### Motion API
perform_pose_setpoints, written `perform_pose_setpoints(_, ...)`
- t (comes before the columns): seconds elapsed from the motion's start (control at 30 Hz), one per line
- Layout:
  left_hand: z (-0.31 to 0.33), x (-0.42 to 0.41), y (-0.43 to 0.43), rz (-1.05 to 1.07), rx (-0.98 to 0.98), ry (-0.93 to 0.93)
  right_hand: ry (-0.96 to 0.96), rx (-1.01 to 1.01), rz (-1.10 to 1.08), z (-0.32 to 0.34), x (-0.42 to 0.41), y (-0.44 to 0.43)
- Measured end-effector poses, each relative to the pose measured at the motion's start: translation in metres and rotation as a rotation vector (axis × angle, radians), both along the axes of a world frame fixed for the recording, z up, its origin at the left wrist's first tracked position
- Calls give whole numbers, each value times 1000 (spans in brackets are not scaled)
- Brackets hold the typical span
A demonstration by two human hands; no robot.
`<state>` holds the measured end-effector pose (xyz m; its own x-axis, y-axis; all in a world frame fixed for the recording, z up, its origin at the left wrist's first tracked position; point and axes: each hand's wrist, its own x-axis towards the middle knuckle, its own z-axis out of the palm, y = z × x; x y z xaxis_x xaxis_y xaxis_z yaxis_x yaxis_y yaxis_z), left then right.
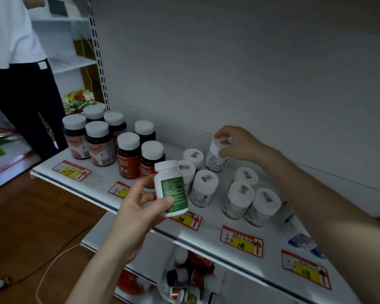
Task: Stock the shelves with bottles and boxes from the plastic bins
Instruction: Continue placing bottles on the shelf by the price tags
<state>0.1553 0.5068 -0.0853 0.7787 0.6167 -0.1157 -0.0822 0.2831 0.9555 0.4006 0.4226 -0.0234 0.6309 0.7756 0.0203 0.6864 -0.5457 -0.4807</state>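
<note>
My left hand [138,205] grips a white bottle with a green label [171,189], held upright in front of the white shelf [211,229]. My right hand [237,142] pinches the cap of a white bottle [216,157] tilted at the back of the shelf. Several more white bottles [239,198] stand beside it. Dark bottles with white caps [127,154] stand in a group on the shelf's left part.
A plastic bin [189,279] with bottles and red packs sits below the shelf. Red-and-yellow price tags [241,241] line the shelf's front edge. Blue-and-white packs [298,235] lie at the right. A person in a white top [15,62] stands at the left. A cable [53,266] runs over the wooden floor.
</note>
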Motion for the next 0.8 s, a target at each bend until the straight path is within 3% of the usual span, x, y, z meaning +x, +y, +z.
perform_pose_setpoints(0.8, 2, 0, 15, -89, 72, 71, 101, -111, -127, -39, -10, 8)
